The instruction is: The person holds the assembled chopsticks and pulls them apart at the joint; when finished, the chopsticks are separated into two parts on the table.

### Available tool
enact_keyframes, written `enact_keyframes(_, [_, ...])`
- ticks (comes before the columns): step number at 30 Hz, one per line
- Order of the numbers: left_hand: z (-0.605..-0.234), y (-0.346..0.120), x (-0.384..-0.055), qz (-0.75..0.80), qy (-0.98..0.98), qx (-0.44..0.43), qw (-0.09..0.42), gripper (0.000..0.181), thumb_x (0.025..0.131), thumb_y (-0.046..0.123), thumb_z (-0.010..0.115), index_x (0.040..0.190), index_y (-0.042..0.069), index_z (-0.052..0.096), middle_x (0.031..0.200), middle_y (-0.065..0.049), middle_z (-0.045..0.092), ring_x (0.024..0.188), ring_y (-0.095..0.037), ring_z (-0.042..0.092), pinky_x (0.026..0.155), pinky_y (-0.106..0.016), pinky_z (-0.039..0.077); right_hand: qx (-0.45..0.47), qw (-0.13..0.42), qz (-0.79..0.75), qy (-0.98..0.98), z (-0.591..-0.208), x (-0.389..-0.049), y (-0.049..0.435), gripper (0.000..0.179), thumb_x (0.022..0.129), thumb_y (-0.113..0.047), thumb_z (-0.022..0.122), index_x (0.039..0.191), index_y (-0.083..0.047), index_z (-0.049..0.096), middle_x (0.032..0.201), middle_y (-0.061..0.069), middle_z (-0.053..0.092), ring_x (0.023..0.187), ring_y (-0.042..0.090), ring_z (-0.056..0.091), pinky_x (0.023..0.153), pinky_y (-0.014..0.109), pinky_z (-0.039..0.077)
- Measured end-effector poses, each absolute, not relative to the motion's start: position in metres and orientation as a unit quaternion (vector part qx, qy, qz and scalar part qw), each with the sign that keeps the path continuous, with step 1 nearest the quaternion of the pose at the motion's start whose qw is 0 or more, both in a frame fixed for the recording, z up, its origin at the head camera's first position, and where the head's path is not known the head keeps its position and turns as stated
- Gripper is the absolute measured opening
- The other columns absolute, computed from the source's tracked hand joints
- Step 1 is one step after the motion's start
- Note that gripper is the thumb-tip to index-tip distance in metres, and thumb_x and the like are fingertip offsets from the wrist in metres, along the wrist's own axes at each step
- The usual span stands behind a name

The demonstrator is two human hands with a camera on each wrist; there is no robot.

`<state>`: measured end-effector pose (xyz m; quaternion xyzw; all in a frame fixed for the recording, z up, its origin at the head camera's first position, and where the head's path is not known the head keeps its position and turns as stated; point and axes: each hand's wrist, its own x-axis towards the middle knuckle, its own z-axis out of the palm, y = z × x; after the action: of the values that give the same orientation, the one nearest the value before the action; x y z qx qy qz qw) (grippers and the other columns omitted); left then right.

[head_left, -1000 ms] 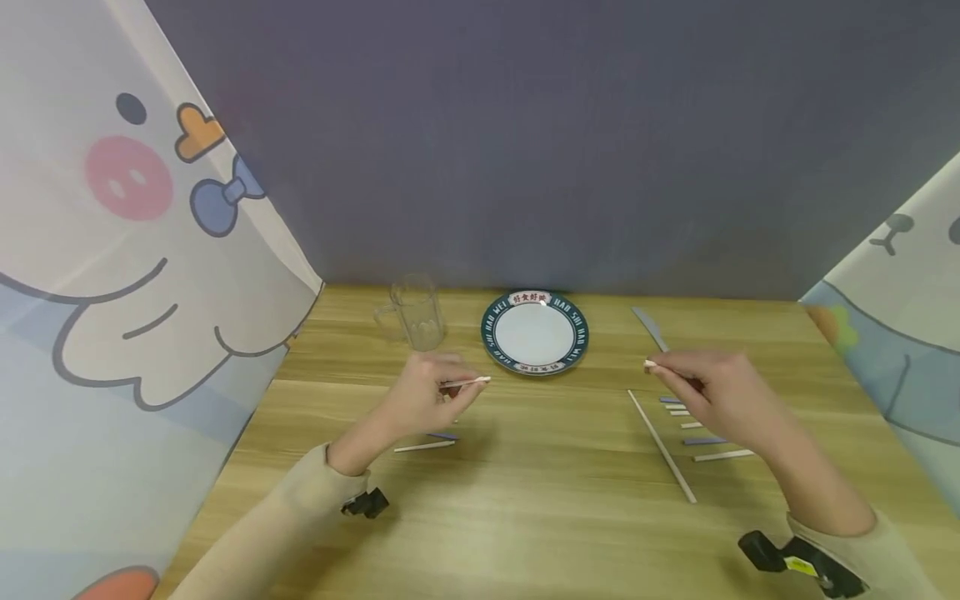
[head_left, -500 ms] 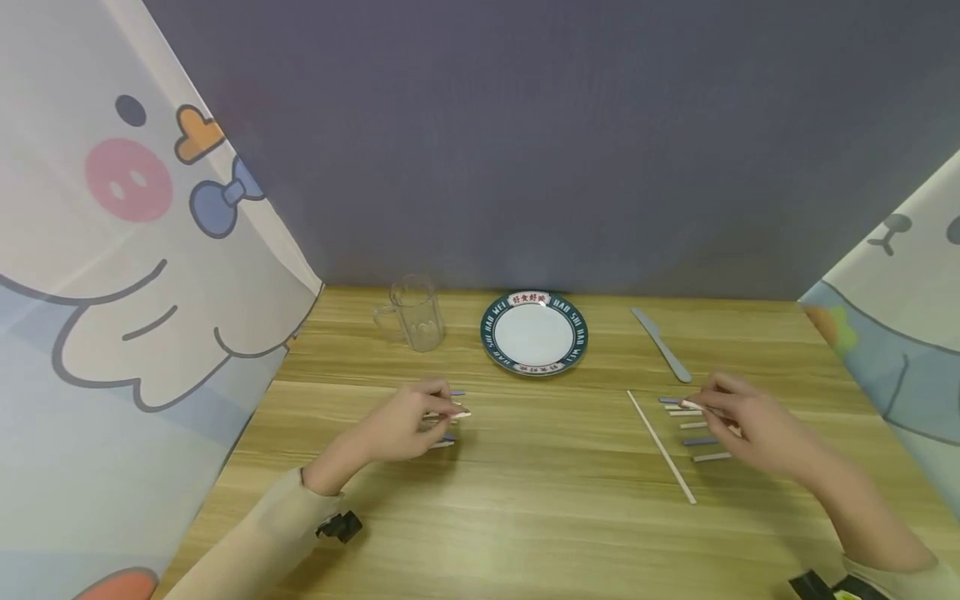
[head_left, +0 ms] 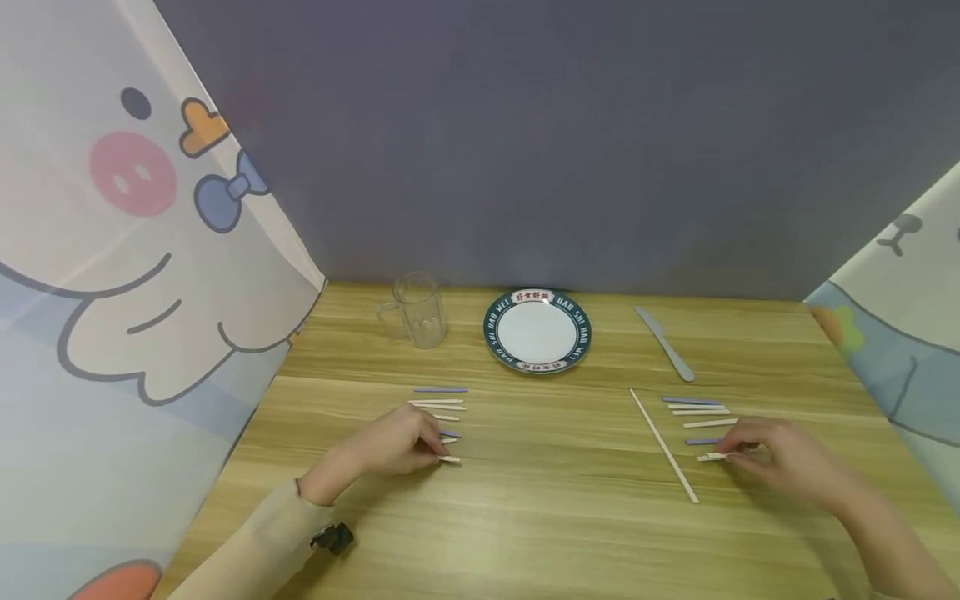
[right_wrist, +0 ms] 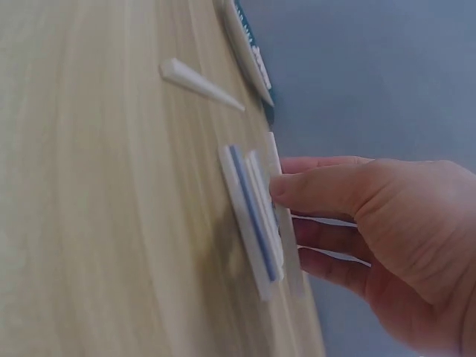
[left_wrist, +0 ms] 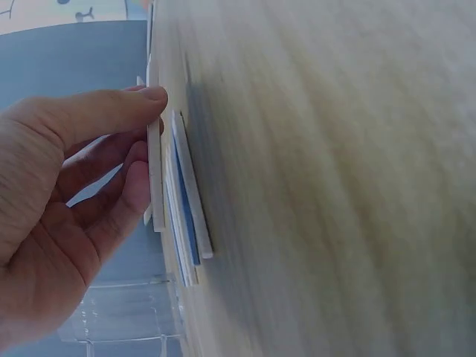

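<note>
My left hand (head_left: 397, 442) pinches a thin white stick (left_wrist: 155, 178) between thumb and fingers, low at the near end of a left row of short sticks. That row mixes white sticks and purple sticks (head_left: 441, 390), partly hidden by the hand. On the right, my right hand (head_left: 783, 458) pinches another thin white stick (right_wrist: 273, 149) at the near end of a similar row, where white sticks (head_left: 701, 412) and purple sticks (head_left: 692, 401) lie roughly parallel. Whether either held stick touches the table, I cannot tell.
A long pale stick (head_left: 663, 446) lies slanted left of the right row. Farther back stand a clear mug (head_left: 423, 321) and a plate with a dark green rim (head_left: 491, 333). A light grey knife (head_left: 666, 346) lies right of the plate. A dark panel (head_left: 525, 150) closes the back.
Both hands, each with a white stick, have come down and nearer from above the rows. My left hand has shifted slightly left, my right hand to the right. The whole knife and more sticks now show.
</note>
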<state>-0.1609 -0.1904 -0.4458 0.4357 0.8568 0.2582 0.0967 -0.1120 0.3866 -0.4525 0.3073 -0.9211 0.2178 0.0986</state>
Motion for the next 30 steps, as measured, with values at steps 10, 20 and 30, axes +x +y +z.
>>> enact_keyframes(10, [-0.448,-0.193,-0.163,0.243,0.867,0.419,0.12,0.011,0.086,0.001,0.084,0.093,0.01,0.085,0.079,0.007,0.072,0.069,0.009,0.052,0.062,-0.012,0.05,0.326,0.081,0.235,-0.912,-0.466,-0.107,0.399,0.051,0.066,0.01,0.092,0.093,-0.03,0.075,0.09,-0.019,0.067,0.081,-0.011,0.055,0.063,0.01,0.042])
enact_keyframes(20, [-0.452,-0.195,-0.164,0.245,0.869,0.406,0.139,0.01,0.087,0.002,0.084,0.091,0.011,0.085,0.078,0.008,0.072,0.067,0.008,0.055,0.062,-0.013,0.052,0.334,0.086,0.242,-0.907,-0.473,-0.104,0.399,0.05,0.065,0.012,0.091,0.092,-0.027,0.076,0.089,-0.018,0.067,0.08,-0.01,0.057,0.063,0.009,0.043])
enact_keyframes(30, [-0.447,-0.187,-0.17,0.257,0.863,0.412,0.143,0.005,0.091,0.009,0.083,0.093,0.013,0.083,0.081,0.009,0.072,0.069,0.008,0.055,0.063,-0.014,0.052,0.298,0.076,0.243,-0.92,-0.473,-0.102,0.396,0.032,0.077,-0.005,0.093,0.092,-0.026,0.074,0.086,-0.012,0.07,0.08,-0.01,0.06,0.065,0.009,0.049])
